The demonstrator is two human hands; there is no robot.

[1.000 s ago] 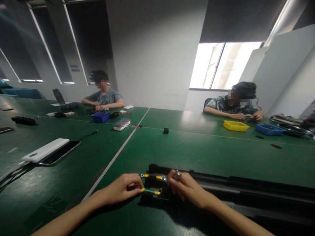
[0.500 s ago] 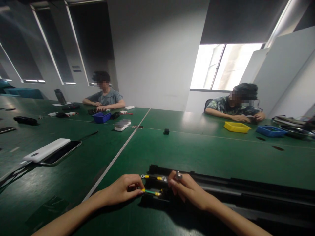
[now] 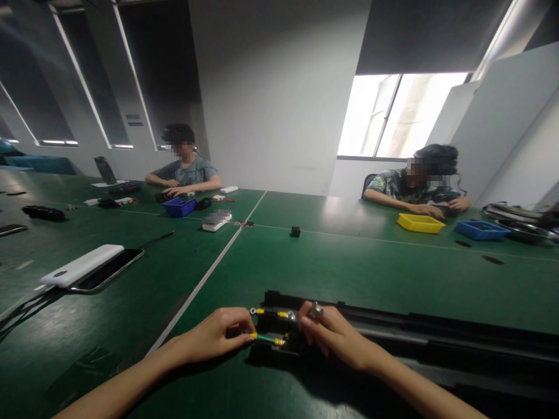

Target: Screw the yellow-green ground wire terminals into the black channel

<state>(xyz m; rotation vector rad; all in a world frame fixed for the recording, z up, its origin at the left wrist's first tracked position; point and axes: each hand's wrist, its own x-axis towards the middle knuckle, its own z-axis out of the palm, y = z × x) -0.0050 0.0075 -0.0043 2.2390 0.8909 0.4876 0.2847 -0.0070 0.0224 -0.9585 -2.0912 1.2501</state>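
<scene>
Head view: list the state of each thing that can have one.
Green wire with yellow end sleeves: straight, left end pinched
Left hand: closed on that wire
Black wire with yellow end sleeves: straight, left ring lug apparently free
Right hand: fingers bent, grip unclear
Long black housing: lying flat
Slim silver-edged rectangular phone: flat, screen dark
Yellow rectangular plastic tray: upright
Dark grey blind on the right: partly lowered
</scene>
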